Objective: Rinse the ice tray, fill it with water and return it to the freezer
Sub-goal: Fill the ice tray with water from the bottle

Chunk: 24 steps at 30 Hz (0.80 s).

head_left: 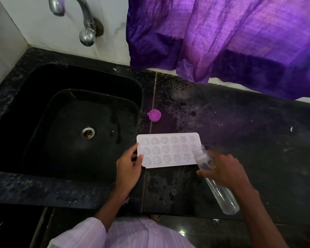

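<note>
The white ice tray [168, 151] is lying flat on the black counter [240, 131] just right of the sink [70, 122], its rows of shell and star cups facing up, though whether water is sitting in them cannot be told. The left hand [129, 167] is reaching in from the near side and pinching the tray's left edge between thumb and curled fingers. The right hand [225, 169] is wrapping its fingers round a clear uncapped bottle [220, 192], tilting its mouth over the tray's right end, while a purple cap [155, 115] is sitting on the counter beyond the tray.
</note>
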Each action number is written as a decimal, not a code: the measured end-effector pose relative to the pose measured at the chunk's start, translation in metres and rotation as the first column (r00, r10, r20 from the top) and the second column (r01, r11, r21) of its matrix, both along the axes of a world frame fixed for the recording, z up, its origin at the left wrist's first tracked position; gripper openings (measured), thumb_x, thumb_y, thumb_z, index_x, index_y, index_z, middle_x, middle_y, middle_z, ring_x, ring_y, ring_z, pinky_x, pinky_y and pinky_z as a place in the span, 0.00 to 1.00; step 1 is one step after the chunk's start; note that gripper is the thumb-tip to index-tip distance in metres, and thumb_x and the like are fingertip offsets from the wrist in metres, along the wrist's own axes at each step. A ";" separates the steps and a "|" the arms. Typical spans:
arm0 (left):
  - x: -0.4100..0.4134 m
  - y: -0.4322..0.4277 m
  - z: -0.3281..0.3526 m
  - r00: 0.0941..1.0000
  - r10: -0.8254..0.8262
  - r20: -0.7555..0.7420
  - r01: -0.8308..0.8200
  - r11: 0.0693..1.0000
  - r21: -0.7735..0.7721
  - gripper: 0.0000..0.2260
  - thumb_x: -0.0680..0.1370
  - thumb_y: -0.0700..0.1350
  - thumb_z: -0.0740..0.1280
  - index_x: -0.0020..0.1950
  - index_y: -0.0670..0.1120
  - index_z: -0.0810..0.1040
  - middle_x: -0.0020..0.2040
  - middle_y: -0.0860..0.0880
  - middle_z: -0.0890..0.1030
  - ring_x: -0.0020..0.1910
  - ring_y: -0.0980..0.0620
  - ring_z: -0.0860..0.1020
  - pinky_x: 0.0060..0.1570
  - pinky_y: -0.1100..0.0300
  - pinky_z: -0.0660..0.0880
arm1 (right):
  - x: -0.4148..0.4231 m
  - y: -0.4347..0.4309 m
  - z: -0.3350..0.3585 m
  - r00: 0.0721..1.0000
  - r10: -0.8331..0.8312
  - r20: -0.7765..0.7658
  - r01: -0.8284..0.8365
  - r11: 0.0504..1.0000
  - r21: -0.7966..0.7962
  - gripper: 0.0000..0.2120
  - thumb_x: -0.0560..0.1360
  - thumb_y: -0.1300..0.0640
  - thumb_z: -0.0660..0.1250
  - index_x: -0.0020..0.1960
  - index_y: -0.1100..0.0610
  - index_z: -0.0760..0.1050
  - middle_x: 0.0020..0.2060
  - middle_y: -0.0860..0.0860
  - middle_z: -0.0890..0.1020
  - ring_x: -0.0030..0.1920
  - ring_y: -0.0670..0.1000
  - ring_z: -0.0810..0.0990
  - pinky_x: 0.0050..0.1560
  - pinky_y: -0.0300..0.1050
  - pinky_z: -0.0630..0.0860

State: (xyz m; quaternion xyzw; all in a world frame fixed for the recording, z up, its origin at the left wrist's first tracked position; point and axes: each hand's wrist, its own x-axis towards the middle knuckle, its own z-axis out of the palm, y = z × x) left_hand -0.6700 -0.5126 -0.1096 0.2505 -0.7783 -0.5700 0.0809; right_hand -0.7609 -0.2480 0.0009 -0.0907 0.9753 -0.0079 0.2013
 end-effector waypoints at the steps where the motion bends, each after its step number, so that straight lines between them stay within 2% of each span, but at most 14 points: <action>1: 0.000 0.000 -0.001 1.000 -0.001 0.000 0.001 1.000 0.003 0.19 0.79 0.37 0.68 0.71 0.43 0.76 0.61 0.47 0.83 0.51 0.57 0.82 0.45 0.79 0.73 | 0.002 -0.003 0.000 1.000 0.007 0.006 -0.007 1.000 -0.005 0.37 0.66 0.34 0.75 0.70 0.47 0.71 0.55 0.50 0.84 0.50 0.55 0.83 0.52 0.51 0.79; 5: 0.001 -0.001 -0.001 1.000 -0.004 -0.002 0.004 1.000 0.014 0.19 0.79 0.37 0.68 0.70 0.43 0.76 0.62 0.48 0.82 0.52 0.57 0.82 0.47 0.78 0.74 | 0.008 -0.014 -0.006 0.999 0.034 0.030 -0.033 0.999 -0.039 0.39 0.66 0.33 0.74 0.71 0.49 0.70 0.54 0.50 0.85 0.50 0.53 0.83 0.53 0.51 0.80; 12: 0.003 -0.003 0.002 1.000 -0.011 -0.012 0.011 1.000 0.025 0.19 0.78 0.35 0.68 0.69 0.45 0.77 0.58 0.53 0.83 0.48 0.71 0.80 0.44 0.77 0.74 | 0.011 -0.044 -0.015 0.991 0.131 0.010 -0.130 0.989 -0.068 0.39 0.67 0.34 0.73 0.74 0.48 0.67 0.57 0.51 0.84 0.52 0.53 0.83 0.56 0.50 0.79; 16: 0.003 -0.005 0.002 1.000 -0.008 -0.023 0.008 1.000 0.023 0.20 0.78 0.34 0.68 0.69 0.46 0.77 0.56 0.53 0.83 0.47 0.68 0.80 0.45 0.77 0.73 | 0.009 -0.050 -0.017 0.993 0.121 0.008 -0.120 0.990 -0.070 0.40 0.66 0.32 0.72 0.73 0.47 0.67 0.56 0.52 0.84 0.52 0.55 0.83 0.56 0.52 0.79; 19: 0.004 -0.007 0.000 1.000 -0.011 -0.023 0.012 0.999 0.033 0.20 0.78 0.35 0.69 0.69 0.46 0.77 0.57 0.53 0.83 0.49 0.68 0.80 0.46 0.77 0.74 | 0.005 -0.042 -0.014 0.996 0.083 -0.022 -0.084 0.994 -0.076 0.40 0.66 0.32 0.73 0.72 0.48 0.68 0.53 0.52 0.84 0.50 0.55 0.82 0.52 0.51 0.79; 22: 0.005 -0.010 -0.004 1.000 -0.010 -0.013 0.011 0.999 0.042 0.21 0.77 0.36 0.69 0.70 0.45 0.76 0.58 0.51 0.84 0.51 0.62 0.82 0.51 0.70 0.77 | 0.002 -0.028 -0.009 0.998 0.042 -0.054 -0.046 0.996 -0.081 0.39 0.66 0.33 0.74 0.72 0.49 0.70 0.53 0.52 0.84 0.49 0.55 0.82 0.49 0.49 0.78; 24: 0.005 -0.012 -0.005 1.000 -0.008 -0.007 0.008 0.999 0.031 0.21 0.78 0.37 0.69 0.70 0.45 0.76 0.59 0.50 0.83 0.52 0.59 0.82 0.51 0.71 0.77 | 0.000 -0.018 -0.006 0.998 0.006 -0.070 -0.014 0.994 -0.109 0.38 0.67 0.35 0.75 0.71 0.49 0.70 0.52 0.51 0.85 0.49 0.55 0.83 0.46 0.47 0.76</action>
